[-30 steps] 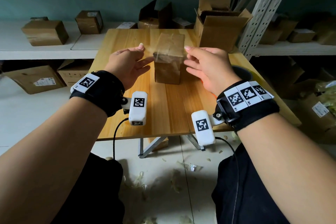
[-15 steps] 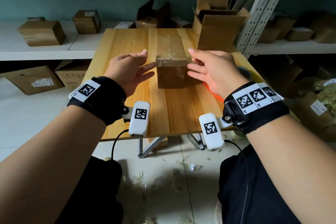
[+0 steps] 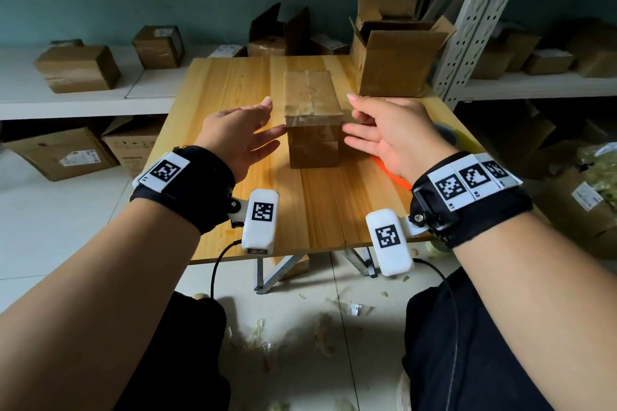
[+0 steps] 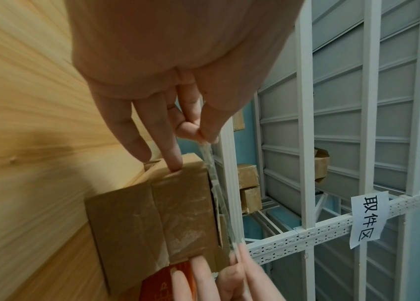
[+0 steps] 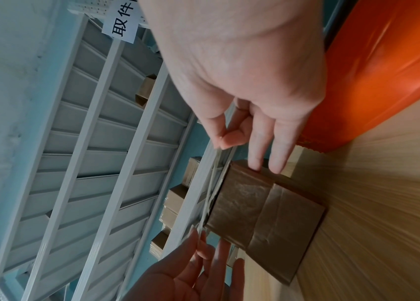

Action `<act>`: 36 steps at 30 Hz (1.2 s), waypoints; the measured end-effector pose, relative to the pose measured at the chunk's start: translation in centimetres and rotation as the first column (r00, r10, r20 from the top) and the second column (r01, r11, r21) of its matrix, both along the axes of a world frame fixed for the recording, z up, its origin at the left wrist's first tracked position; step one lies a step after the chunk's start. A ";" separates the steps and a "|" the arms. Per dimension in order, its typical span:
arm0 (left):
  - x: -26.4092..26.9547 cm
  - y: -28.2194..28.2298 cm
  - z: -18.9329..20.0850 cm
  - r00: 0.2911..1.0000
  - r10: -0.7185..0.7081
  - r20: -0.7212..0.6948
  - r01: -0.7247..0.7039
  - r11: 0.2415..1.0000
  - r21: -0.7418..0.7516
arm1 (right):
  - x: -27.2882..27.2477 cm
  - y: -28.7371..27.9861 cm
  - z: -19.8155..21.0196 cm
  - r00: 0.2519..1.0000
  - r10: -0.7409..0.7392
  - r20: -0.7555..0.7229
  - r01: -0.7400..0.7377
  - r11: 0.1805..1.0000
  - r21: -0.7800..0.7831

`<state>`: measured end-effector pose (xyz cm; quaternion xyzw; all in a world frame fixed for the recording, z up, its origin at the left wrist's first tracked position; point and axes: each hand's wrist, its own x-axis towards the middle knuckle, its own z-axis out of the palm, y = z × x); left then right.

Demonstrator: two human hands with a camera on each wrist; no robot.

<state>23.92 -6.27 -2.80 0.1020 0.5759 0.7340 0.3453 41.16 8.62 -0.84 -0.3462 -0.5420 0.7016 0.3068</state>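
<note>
A small taped cardboard box (image 3: 314, 140) stands on the wooden table (image 3: 334, 210), between my two hands. A strip of clear tape (image 4: 219, 193) is stretched over the box's top near edge. My left hand (image 4: 198, 132) pinches one end of the strip between thumb and forefinger, with another finger touching the box's left side. My right hand (image 5: 225, 142) pinches the other end, two of its fingers resting on the box (image 5: 262, 205). In the head view the left hand (image 3: 263, 120) and right hand (image 3: 357, 117) flank the box.
An orange object (image 3: 390, 173) lies on the table under my right wrist. An open carton (image 3: 394, 57) stands at the table's back right, beside a white rack post (image 3: 467, 27). Shelves behind hold several boxes. Tape scraps (image 3: 334, 320) litter the floor.
A second ago the box was turned askew and blurred; it now sits square on the table. Both hands have drawn in to its sides, the tape across the top edge.
</note>
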 end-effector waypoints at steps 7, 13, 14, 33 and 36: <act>-0.1 -0.1 0.0 1.000 0.003 -0.010 -0.003 0.999 -0.039 | -0.2 0.0 0.0 1.000 -0.007 -0.001 0.007 1.000 -0.012; -0.7 0.0 -0.2 1.000 -0.002 0.004 0.002 0.998 -0.069 | -0.6 -0.3 -0.1 1.000 0.000 -0.002 0.000 1.000 -0.019; -0.8 0.0 -0.2 1.000 0.000 0.001 0.000 0.997 -0.072 | -0.6 -0.3 -0.1 1.000 0.002 -0.001 -0.002 1.000 -0.021; -0.9 -0.4 0.0 0.997 -0.031 0.075 0.039 0.994 -0.103 | -0.9 -0.4 -0.7 0.998 0.003 0.056 -0.003 1.000 0.008; -0.7 -0.5 0.1 0.996 -0.039 0.084 0.049 0.991 -0.122 | -0.8 -0.4 -0.7 0.998 0.008 0.061 -0.009 1.000 0.009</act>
